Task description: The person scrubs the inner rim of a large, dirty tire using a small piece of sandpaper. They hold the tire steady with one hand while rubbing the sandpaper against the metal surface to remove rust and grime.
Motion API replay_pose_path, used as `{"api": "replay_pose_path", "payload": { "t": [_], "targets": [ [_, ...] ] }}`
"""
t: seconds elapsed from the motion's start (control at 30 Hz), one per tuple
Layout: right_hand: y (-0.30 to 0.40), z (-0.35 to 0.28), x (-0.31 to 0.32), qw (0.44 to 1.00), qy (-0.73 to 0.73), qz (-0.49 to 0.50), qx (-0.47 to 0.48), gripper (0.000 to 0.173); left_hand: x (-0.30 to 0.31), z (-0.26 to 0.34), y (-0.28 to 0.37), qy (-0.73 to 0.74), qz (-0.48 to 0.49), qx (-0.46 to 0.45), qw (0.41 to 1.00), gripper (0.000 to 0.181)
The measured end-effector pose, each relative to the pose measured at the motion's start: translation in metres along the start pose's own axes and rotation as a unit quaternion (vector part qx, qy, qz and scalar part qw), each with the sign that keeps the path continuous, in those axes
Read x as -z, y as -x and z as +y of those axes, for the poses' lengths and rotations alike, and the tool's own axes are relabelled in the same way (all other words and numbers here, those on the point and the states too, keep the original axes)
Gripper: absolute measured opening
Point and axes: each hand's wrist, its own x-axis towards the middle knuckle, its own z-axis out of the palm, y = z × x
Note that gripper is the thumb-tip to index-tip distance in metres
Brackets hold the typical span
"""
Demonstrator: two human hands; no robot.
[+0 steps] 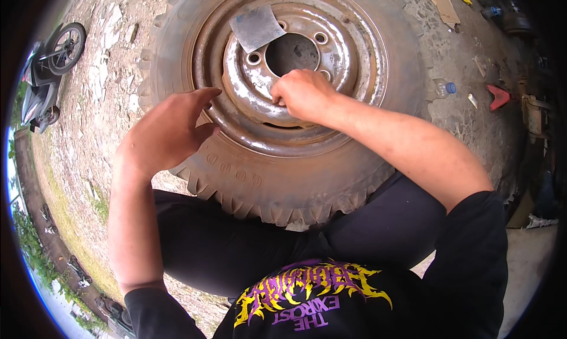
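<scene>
A vehicle wheel lies flat before me: a knobby rubber tyre (283, 179) around a rusty steel rim (248, 121). Bare shiny metal shows in patches on the rim's raised centre and outer lip. My right hand (305, 93) presses with curled fingers on the centre disc, just below the round hub hole (292, 53). Whatever may be under those fingertips is hidden. Over the rim's left edge is my left hand (170, 126), thumb and fingers apart, holding nothing. A grey sheet (258, 28), probably sandpaper, rests on the disc's upper left, beside the bolt holes.
My bent legs (385, 223) flank the tyre's near side. To its right on the ground are a clear plastic bottle (444, 88) with a blue cap and a red object (498, 97). Cardboard (440, 4) lies at the upper right. A motorcycle (48, 75) stands far left on rubble-strewn ground.
</scene>
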Motion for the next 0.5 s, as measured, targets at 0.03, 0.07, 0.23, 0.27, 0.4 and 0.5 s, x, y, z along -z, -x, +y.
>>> {"api": "replay_pose_path", "payload": {
  "t": [0.03, 0.07, 0.23, 0.27, 0.4, 0.5],
  "targets": [
    [-0.003, -0.005, -0.003, 1.0, 0.023, 0.013, 0.013, 0.028, 0.001, 0.001, -0.002, -0.001, 0.001, 0.003, 1.0, 0.061],
    [-0.007, -0.004, -0.002, 1.0, 0.0, 0.007, 0.003, 0.029, 0.003, 0.003, -0.003, -0.002, 0.001, 0.006, 1.0, 0.061],
    [-0.001, -0.001, 0.017, 0.999, -0.009, -0.039, -0.016, 0.027, -0.001, -0.003, 0.0, -0.006, 0.002, 0.001, 1.0, 0.062],
    [0.001, 0.002, 0.001, 1.0, 0.008, -0.015, -0.003, 0.027, -0.001, -0.002, -0.001, -0.01, 0.004, -0.003, 1.0, 0.062],
    [-0.008, -0.007, 0.016, 0.999, -0.029, -0.013, -0.013, 0.027, 0.004, 0.001, -0.005, 0.013, -0.005, 0.009, 1.0, 0.062],
    [0.0, 0.003, 0.03, 0.998, -0.01, -0.048, -0.028, 0.027, 0.003, -0.001, 0.0, 0.015, -0.012, 0.012, 1.0, 0.062]
  ]
}}
